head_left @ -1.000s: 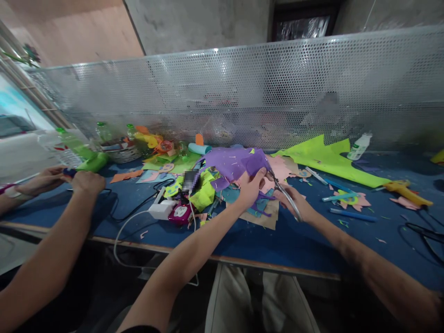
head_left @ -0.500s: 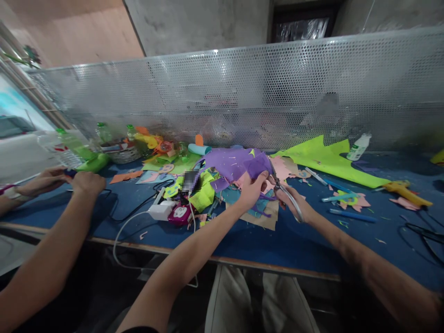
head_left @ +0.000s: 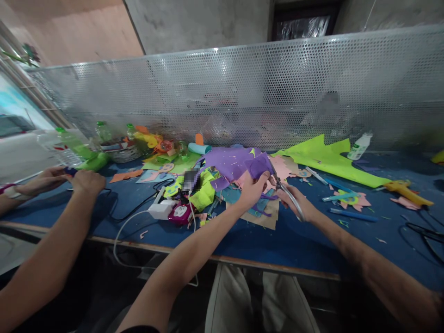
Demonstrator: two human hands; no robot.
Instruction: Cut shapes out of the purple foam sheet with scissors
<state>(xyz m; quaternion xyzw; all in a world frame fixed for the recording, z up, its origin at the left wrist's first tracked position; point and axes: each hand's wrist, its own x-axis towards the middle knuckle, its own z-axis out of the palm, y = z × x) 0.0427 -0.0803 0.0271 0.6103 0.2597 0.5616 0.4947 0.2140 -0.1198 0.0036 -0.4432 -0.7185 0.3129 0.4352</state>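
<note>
Our left grip [head_left: 255, 190] pinching a small purple sheet [head_left: 257, 164], our right grip [head_left: 302, 207] wrapped around the scissors [head_left: 293, 201], their blades at the sheet's right edge, a larger purple sheet [head_left: 224, 162] beyond our left grip, a blue pen [head_left: 353, 215] on the worktop [head_left: 294, 247] right of our right grip.

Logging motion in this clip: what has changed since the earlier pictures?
The left hand and the small purple piece it holds shifted slightly rightward; the scissors in the right hand moved slightly right too. Nothing was let go. The large purple sheet stayed put.
</note>
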